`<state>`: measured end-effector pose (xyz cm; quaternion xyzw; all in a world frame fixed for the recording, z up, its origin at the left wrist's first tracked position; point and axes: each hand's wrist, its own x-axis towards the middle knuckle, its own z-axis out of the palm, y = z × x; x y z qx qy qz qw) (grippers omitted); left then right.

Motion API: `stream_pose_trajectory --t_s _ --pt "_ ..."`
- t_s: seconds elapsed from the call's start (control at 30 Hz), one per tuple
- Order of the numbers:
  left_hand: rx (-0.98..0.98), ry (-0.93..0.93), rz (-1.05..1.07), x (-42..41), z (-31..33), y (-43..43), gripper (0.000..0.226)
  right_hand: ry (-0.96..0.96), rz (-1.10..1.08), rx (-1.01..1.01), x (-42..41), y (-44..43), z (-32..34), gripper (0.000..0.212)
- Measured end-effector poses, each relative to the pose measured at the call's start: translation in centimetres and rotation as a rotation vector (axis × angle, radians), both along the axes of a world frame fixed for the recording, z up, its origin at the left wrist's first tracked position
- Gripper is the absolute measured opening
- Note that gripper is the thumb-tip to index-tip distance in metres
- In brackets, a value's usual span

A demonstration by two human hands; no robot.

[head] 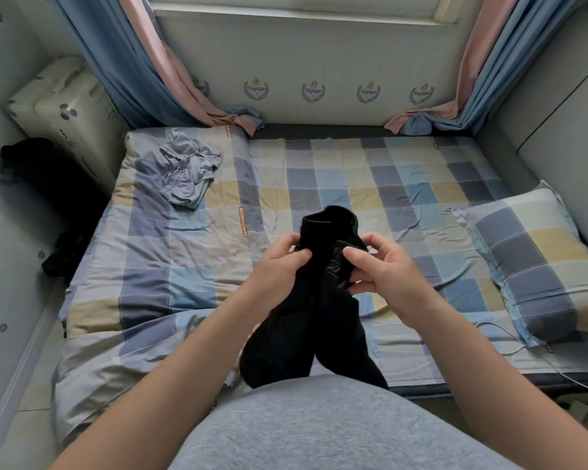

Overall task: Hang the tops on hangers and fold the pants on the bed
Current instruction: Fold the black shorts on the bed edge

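The white box (65, 106) by the bed's far left corner is closed, so I can't tell what it holds. Over the checked bed (370, 171), both forearms reach forward with the black garment (319, 317) hanging between them, clear of the sheet. The left hand (286, 262) pinches its upper edge with curled fingers, and the right hand (384, 269) grips a fold just beside it. A grey-blue garment (187, 171) lies crumpled on the quilt (157, 259) at far left.
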<state>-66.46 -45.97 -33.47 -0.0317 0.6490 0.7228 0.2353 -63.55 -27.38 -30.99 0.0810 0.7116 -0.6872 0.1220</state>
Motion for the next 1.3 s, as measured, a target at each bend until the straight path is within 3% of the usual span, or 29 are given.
stream_pose_trajectory --t_s 0.17,0.27,0.37,0.5,0.57,0.63,0.7,0.83,0.93,1.07,1.2,1.3 --pt "0.008 0.198 -0.151 0.5 0.1 0.1 0.05 0.19 0.13 0.19 -0.1 -0.6 1.0 0.016" --pt "-0.023 0.264 -0.074 0.5 -0.3 0.4 0.043 0.291 0.139 0.272 -0.1 0.1 0.8 0.022" --pt "-0.105 0.32 -0.071 0.3 -0.8 1.0 0.027 0.263 0.138 0.237 0.1 1.1 0.0 0.025" --pt "-0.105 0.255 -0.044 -0.2 -1.2 1.1 0.021 0.268 -0.052 0.332 -0.2 3.2 -1.7 0.025" --pt "-0.011 0.191 -0.05 -0.4 -1.3 1.0 0.021 0.171 -0.111 0.317 -0.7 4.6 -3.0 0.052" --pt "0.09 0.142 -0.067 -0.6 -1.2 1.3 0.021 0.026 -0.088 0.107 -1.3 6.1 -4.4 0.086" --pt "0.145 0.115 -0.082 -0.8 -1.1 2.0 0.027 -0.094 0.052 -0.09 -2.0 7.7 -6.1 0.104" --pt "0.229 0.036 -0.086 -1.3 -1.7 3.9 0.042 -0.215 0.38 -0.137 -2.8 9.6 -7.8 0.092" --pt "0.21 -0.001 -0.057 -1.9 -2.5 5.9 0.032 -0.305 0.383 -0.143 -4.0 11.3 -8.0 0.075" --pt "-0.04 0.012 0.037 -2.9 -4.9 9.1 0.015 -0.346 0.288 0.016 -5.8 14.6 -9.0 0.025" --pt "-0.393 0.103 -0.022 -4.1 -7.2 12.6 0.014 -0.295 0.195 0.202 -7.4 17.3 -10.3 0.022" --pt "-0.486 0.175 -0.003 -5.7 -7.5 14.9 0.016 -0.238 0.144 0.244 -9.0 19.1 -10.5 0.019"
